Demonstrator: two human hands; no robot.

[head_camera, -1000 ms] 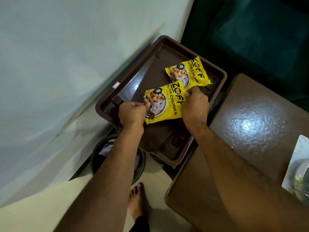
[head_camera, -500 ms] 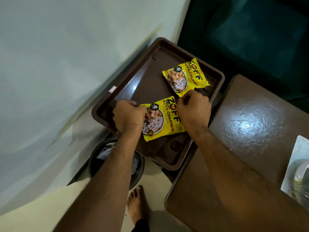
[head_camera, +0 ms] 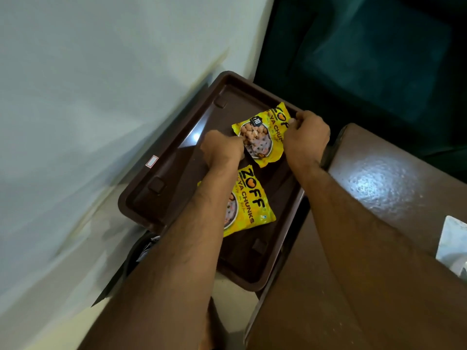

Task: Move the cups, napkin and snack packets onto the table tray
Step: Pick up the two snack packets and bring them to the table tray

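Note:
Two yellow snack packets lie in the brown tray (head_camera: 177, 157). My left hand (head_camera: 222, 149) pinches the left edge of the far packet (head_camera: 260, 137), and my right hand (head_camera: 305, 137) pinches its right edge. The near packet (head_camera: 250, 200) lies flat on the tray floor, partly hidden under my left forearm, with neither hand on it. No cup shows in this view.
A pale wall runs along the tray's left side. A glossy brown table (head_camera: 379, 188) stands to the right, with a white napkin-like sheet (head_camera: 452, 243) at its right edge. A dark bin (head_camera: 141, 251) sits on the floor below the tray. Dark green furniture lies beyond.
Both hands let go of the near packet, which now rests on the tray, and moved forward to take hold of the far packet by its two edges.

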